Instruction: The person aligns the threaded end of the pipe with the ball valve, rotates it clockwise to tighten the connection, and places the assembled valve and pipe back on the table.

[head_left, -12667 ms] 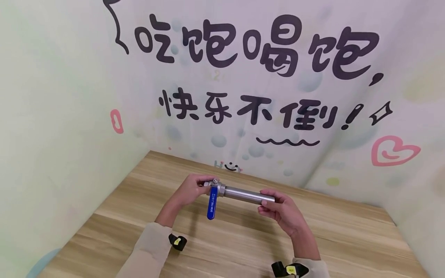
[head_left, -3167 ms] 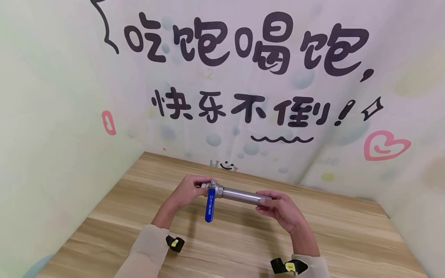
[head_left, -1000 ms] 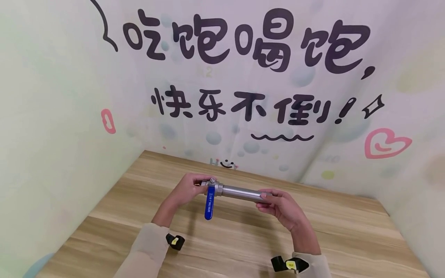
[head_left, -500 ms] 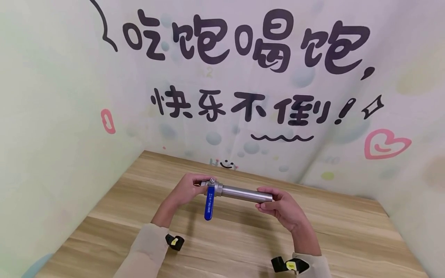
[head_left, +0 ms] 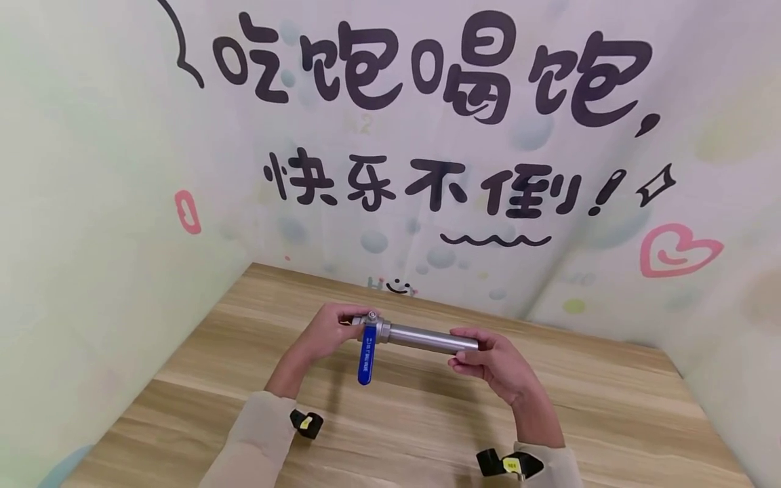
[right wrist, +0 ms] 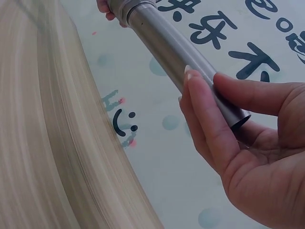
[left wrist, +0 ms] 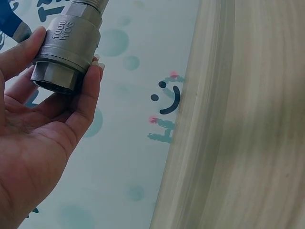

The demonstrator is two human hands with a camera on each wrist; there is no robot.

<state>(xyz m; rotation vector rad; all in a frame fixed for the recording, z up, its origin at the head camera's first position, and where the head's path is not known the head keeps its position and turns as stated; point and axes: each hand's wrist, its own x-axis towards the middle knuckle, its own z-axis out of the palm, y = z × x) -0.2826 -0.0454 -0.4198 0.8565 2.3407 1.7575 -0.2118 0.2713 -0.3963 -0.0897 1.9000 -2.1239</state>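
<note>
A steel ball valve (left wrist: 69, 40) with a long blue lever (head_left: 367, 356) is joined to a bare metal pipe (head_left: 421, 337), and both are held up over the table. My left hand (head_left: 329, 331) grips the valve body at its free end, thumb on one side and fingers on the other. At the pipe's far end my right hand (head_left: 497, 362) pinches the tube between thumb and fingers. The open pipe mouth shows in the right wrist view, close to the palm. The lever hangs down toward me, crosswise to the pipe.
Below the hands lies a wood-grain table (head_left: 396, 420). A pale printed backdrop (head_left: 390, 230) with large dark lettering rises at its back edge, and a plain pale wall (head_left: 110, 203) stands along the left. Each sleeve cuff carries a black wrist camera (head_left: 308, 425).
The right thumb and fingers have shifted round the pipe end, uncovering more of it than one second ago. Valve, lever and left hand stay almost the same.
</note>
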